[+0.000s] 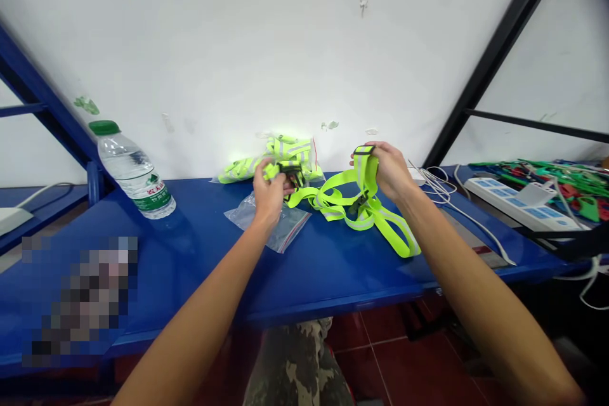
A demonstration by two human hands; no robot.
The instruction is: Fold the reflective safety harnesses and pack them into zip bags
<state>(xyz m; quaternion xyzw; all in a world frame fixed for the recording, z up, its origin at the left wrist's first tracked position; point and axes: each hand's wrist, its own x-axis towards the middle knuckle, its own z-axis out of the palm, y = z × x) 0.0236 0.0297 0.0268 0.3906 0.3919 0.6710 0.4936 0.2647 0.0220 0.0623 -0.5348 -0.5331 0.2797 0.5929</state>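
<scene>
One bottle [130,162] stands on the blue tabletop [204,273] at my left, green-capped and holding clear liquid, its label [155,193] green and white with red lettering too small and curved away for me to read in full. Between my hands, above and on the tabletop, lies a fluorescent yellow-green strap [335,210] with a pale grey stripe along its middle and black plastic fittings, looped and tangled over itself. My left hand [270,190] is closed around a bunched end with a black buckle [291,171]; my right hand [387,171] pinches a raised loop by its black slider [365,150], and the rest trails down to the tabletop. Just below my left hand, a clear zip bag [288,233] lies flat, a reddish line along its edge. Behind, near the wall [266,44], clear packets [292,151] hold more folded straps of the same yellow-green and grey. Off to my right are a white power strip [518,203] and a heap of coloured pieces [561,184], mostly green and red.
</scene>
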